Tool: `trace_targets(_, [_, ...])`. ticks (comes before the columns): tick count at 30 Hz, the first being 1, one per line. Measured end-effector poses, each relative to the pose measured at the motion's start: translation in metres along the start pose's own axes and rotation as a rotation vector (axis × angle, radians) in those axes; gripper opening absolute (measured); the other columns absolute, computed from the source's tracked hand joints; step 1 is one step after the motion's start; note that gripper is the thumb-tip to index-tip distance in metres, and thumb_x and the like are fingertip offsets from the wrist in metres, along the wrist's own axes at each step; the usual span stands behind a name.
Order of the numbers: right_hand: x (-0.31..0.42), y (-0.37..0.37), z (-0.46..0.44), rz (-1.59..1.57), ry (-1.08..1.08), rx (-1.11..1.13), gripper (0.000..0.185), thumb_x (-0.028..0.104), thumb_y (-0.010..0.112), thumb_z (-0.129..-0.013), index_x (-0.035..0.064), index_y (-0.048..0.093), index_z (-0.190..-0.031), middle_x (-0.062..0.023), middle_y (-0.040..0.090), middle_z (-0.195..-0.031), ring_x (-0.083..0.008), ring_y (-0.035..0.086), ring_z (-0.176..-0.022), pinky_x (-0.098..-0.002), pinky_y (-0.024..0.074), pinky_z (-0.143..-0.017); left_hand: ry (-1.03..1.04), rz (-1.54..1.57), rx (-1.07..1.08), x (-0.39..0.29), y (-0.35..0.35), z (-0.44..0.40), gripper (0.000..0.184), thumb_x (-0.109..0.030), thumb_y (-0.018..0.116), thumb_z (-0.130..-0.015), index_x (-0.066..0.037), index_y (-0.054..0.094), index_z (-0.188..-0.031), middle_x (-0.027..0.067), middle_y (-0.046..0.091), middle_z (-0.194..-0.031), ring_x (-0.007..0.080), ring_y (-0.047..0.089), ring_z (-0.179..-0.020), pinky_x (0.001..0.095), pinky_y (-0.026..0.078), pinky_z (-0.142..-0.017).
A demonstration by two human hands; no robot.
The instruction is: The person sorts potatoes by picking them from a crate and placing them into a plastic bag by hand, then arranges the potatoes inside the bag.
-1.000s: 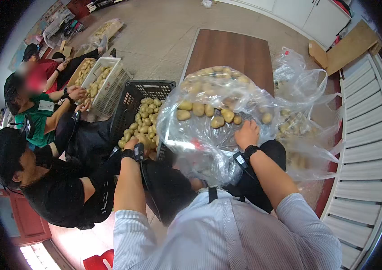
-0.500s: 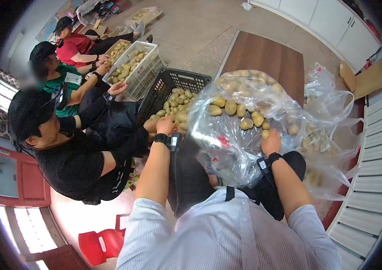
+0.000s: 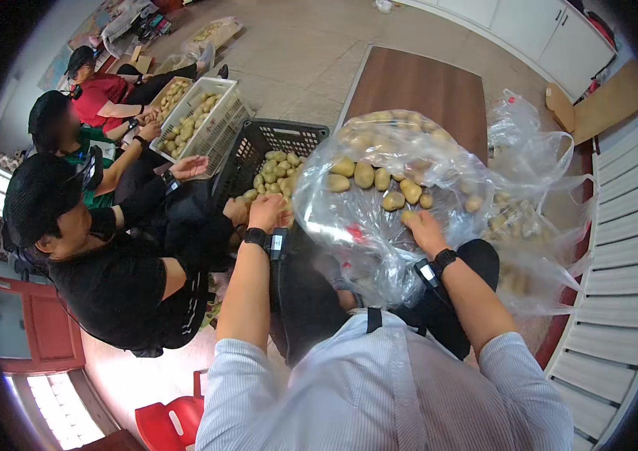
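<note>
My right hand (image 3: 427,233) is at the mouth of a clear plastic bag (image 3: 375,248), its fingers closed on a potato (image 3: 407,216). More potatoes (image 3: 364,175) lie just beyond it in the bag. My left hand (image 3: 266,212) is over the near right corner of a black crate (image 3: 289,134), beside its heap of potatoes (image 3: 277,169). Its fingers are curled, and what they hold, if anything, is hidden. A co-worker's hand (image 3: 236,212) is close to its left.
A brown board (image 3: 416,86) lies behind the bag. More plastic bags (image 3: 537,158) with potatoes stand right, beside a white slatted panel (image 3: 612,263). Several co-workers sit left, near a white crate (image 3: 232,113) of potatoes. A red chair (image 3: 161,425) stands behind left.
The whole view has shifted, so most things appear further left. My right hand is still at the potato by the bag's mouth. A co-worker's raised hand remains open over the crates.
</note>
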State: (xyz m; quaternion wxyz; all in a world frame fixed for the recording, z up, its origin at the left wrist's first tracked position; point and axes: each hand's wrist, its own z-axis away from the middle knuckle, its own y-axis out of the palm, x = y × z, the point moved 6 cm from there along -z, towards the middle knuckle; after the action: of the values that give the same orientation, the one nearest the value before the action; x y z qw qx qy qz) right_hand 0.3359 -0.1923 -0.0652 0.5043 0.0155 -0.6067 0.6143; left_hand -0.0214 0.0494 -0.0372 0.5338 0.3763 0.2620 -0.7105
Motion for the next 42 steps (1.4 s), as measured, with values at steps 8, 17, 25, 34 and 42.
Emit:
trace_targets(8, [0.024, 0.011, 0.016, -0.693, 0.156, 0.381, 0.037, 0.04, 0.046, -0.092, 0.0042, 0.057, -0.096, -0.0049, 0.06, -0.072, -0.0097, 0.049, -0.05, -0.0239, 0.0401, -0.042, 0.06, -0.004, 0.042, -0.012, 0.032, 0.022, 0.029, -0.024, 0.054, -0.09, -0.004, 0.053, -0.111, 0.0087, 0.062, -0.097, 0.0208, 0.065, -0.069, 0.0319, 0.052, -0.055])
trace_targets(17, [0.096, 0.009, 0.043, -0.486, -0.556, 0.285, 0.04, 0.043, 0.048, -0.095, 0.0044, 0.06, -0.093, -0.003, 0.058, -0.072, -0.0091, 0.052, -0.054, -0.0232, 0.0407, -0.046, -0.074, -0.11, 0.357, 0.024, 0.141, 0.075, 0.038, -0.034, 0.055, -0.093, -0.005, 0.048, -0.116, 0.0121, 0.061, -0.103, 0.0264, 0.066, -0.072, 0.0337, 0.052, -0.054])
trace_targets(25, [0.092, 0.034, 0.041, -0.514, -0.279, 0.474, 0.041, 0.039, 0.052, -0.094, -0.0007, 0.062, -0.09, -0.0117, 0.063, -0.072, -0.0213, 0.059, -0.064, -0.0353, 0.0469, -0.06, -0.065, -0.135, 0.662, 0.079, 0.163, 0.05, 0.036, -0.039, 0.046, -0.098, -0.007, 0.056, -0.111, 0.0092, 0.064, -0.097, 0.023, 0.065, -0.076, 0.0296, 0.054, -0.058])
trace_targets(34, [0.018, -0.025, -0.028, 0.112, -0.201, -0.203, 0.03, 0.02, 0.055, -0.081, -0.0058, 0.06, -0.095, -0.0244, 0.061, -0.102, -0.0395, 0.059, -0.098, -0.0451, 0.0476, -0.084, -0.177, 0.195, 0.464, 0.04, 0.141, 0.064, 0.029, -0.03, 0.051, -0.095, -0.005, 0.055, -0.108, 0.0117, 0.063, -0.094, 0.0274, 0.064, -0.079, 0.0359, 0.051, -0.06])
trace_targets(42, [-0.003, -0.058, -0.057, 0.189, -0.012, -0.276, 0.05, 0.015, 0.057, -0.077, -0.0062, 0.045, -0.121, -0.0285, 0.041, -0.128, -0.043, 0.038, -0.121, -0.0481, 0.0333, -0.103, -0.09, 0.146, 0.277, 0.011, 0.088, 0.028, 0.034, -0.035, 0.054, -0.093, -0.009, 0.053, -0.114, 0.0083, 0.063, -0.095, 0.0243, 0.063, -0.074, 0.0308, 0.05, -0.054])
